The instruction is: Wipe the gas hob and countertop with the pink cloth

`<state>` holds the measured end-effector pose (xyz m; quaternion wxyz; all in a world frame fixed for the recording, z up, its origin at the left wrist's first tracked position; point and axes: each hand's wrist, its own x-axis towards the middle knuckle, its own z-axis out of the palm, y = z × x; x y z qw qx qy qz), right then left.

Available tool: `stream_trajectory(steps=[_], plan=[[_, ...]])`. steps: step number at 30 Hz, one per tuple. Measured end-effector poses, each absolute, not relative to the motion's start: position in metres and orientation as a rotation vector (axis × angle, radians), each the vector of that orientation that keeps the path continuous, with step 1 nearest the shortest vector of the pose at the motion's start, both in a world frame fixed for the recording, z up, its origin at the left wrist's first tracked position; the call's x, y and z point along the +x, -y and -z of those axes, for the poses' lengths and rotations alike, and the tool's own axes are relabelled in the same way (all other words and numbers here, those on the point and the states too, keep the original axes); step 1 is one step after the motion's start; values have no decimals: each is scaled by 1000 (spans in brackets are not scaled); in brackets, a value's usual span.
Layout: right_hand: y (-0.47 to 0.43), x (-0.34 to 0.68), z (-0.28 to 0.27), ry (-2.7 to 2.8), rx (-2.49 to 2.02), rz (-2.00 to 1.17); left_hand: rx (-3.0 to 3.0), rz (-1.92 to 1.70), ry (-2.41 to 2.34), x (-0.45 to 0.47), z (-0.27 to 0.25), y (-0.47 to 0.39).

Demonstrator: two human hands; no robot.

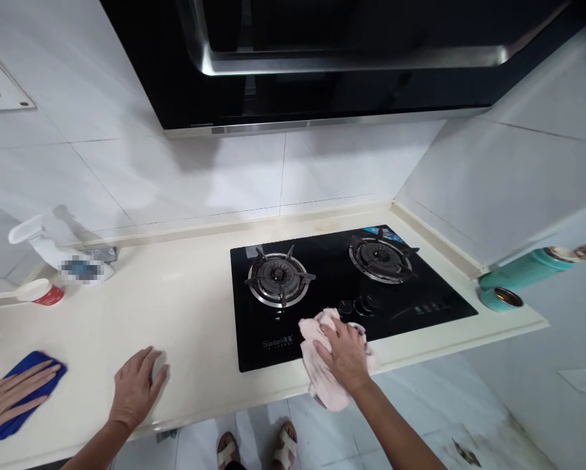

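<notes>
My right hand (344, 356) presses a pale pink cloth (326, 372) with dark smudges against the front edge of the black gas stove (317, 281). Part of the cloth hangs over the counter's edge, and its top lies close by the control knobs (361, 305). To the left of the stove, my left hand (138, 385) rests on the cream countertop (189, 326), thumb apart from the fingers, holding nothing. Two burners with iron pan supports, the left burner (279, 279) and the right burner (381, 260), sit on the stove.
At far left another person's hand (8, 398) lies on a blue cloth (40, 388). Behind it stand a paper cup (42, 292) and a white spray bottle (52, 251). A teal flask (528, 269) and its cup (501, 299) are at right. A range hood (322, 91) overhangs the stove.
</notes>
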<state>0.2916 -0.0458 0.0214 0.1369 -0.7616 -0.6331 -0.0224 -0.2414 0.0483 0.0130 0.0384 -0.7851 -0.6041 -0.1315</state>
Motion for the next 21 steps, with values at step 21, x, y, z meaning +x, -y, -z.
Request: stream_trajectory(steps=[21], plan=[[154, 359, -45, 1075, -2265, -866, -2428, 485, 1922, -243, -9, -52]])
